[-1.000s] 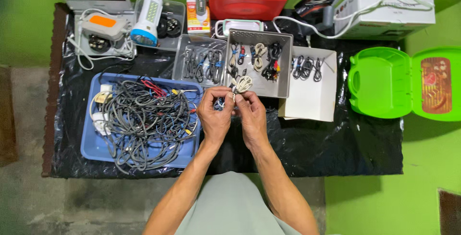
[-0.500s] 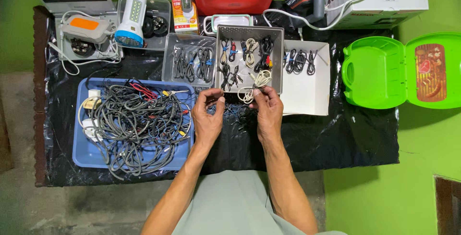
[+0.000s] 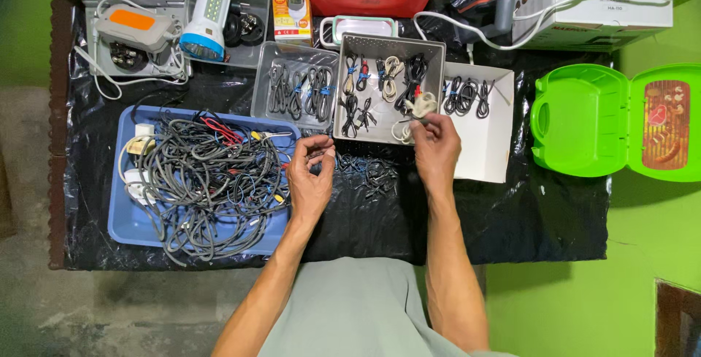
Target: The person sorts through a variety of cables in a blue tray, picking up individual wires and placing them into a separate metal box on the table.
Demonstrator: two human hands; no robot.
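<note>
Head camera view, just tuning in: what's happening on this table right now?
A person is handling cables over a black plastic sheet. The right hand holds a coiled cream-white cable at the near edge of a grey perforated tray of bundled cables. The left hand hovers beside a blue plastic tray heaped with tangled grey cords, fingers pinched; what it holds is unclear. Small loose ties lie between the hands.

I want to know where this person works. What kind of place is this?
Probably a small home repair or electronics sorting bench: a blue tray of tangled cables, a grey bin of tied cords, and a torch on a black sheet.
</note>
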